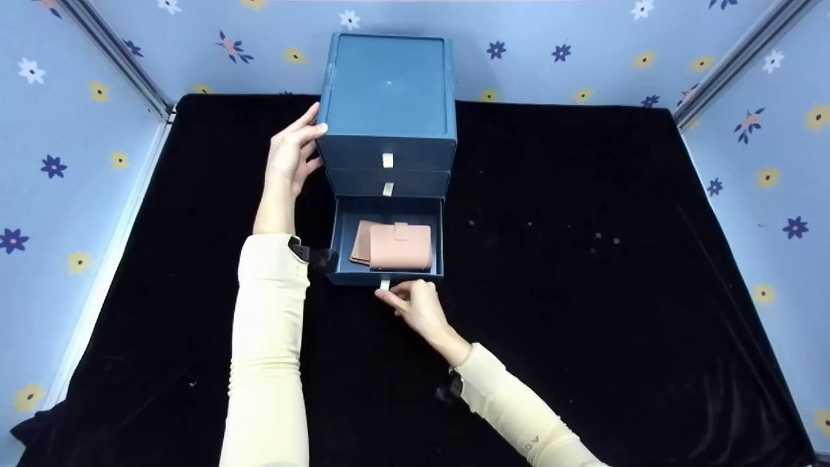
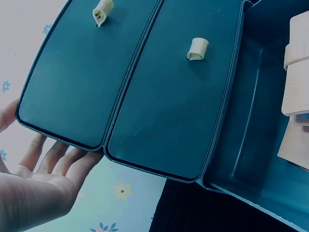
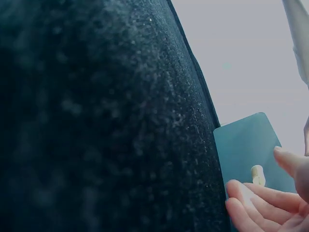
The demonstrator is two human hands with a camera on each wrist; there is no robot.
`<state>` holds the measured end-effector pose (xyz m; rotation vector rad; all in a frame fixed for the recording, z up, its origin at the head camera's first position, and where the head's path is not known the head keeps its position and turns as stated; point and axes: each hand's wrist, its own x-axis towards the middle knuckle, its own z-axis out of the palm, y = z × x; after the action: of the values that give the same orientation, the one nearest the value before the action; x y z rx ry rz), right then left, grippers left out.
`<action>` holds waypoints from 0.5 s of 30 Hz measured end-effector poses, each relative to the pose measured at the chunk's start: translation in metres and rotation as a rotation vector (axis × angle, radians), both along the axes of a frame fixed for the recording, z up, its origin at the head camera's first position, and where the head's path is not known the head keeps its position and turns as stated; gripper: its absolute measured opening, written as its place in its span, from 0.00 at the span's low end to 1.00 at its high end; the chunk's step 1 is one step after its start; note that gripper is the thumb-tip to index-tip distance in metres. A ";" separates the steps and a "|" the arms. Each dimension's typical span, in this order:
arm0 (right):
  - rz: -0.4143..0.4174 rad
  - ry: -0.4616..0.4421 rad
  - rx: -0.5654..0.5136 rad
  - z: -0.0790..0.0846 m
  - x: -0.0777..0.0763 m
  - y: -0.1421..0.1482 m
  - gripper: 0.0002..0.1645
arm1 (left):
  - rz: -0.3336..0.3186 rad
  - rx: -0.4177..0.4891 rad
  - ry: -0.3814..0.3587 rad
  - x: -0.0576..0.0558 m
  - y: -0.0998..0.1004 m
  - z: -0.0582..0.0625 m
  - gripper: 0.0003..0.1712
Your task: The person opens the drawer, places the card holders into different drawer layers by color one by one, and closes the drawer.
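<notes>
A blue drawer cabinet [image 1: 388, 84] stands with its bottom drawer [image 1: 338, 227] pulled out. Inside lies a pink wallet [image 1: 401, 251] with a strap, overlapping a second flat pinkish piece [image 1: 362, 243]. My left hand [image 1: 292, 152] rests on the cabinet's left side, thumb at the front top corner and fingers spread along the wall. At the drawer's front, my right hand [image 1: 420, 308] is beside the cream pull tab [image 3: 258, 175]. The right wrist view shows thumb and fingers apart around this tab.
The two upper drawers, top [image 2: 72, 72] and middle [image 2: 169, 96], are closed, each with a cream tab. Black cloth [image 1: 570, 292] covers the table. Flower-patterned panels [image 1: 551, 52] enclose the back and sides.
</notes>
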<state>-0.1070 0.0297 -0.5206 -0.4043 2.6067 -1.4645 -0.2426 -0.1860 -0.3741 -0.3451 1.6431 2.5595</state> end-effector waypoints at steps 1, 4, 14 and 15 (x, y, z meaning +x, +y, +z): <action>0.003 -0.014 -0.006 0.000 0.000 0.000 0.19 | -0.001 0.002 0.000 0.000 0.000 0.000 0.33; 0.008 -0.069 -0.045 -0.001 -0.002 -0.002 0.20 | -0.002 0.004 0.003 0.000 -0.001 -0.001 0.33; -0.017 -0.116 -0.107 -0.001 -0.006 -0.006 0.14 | 0.010 0.004 0.001 -0.004 -0.003 -0.004 0.34; -0.017 -0.116 -0.115 -0.001 -0.006 -0.006 0.14 | 0.004 -0.004 0.005 -0.003 -0.003 -0.004 0.34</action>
<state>-0.1125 0.0233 -0.5219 -0.2994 2.4502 -1.5987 -0.2457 -0.1886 -0.3780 -0.3429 1.6513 2.5621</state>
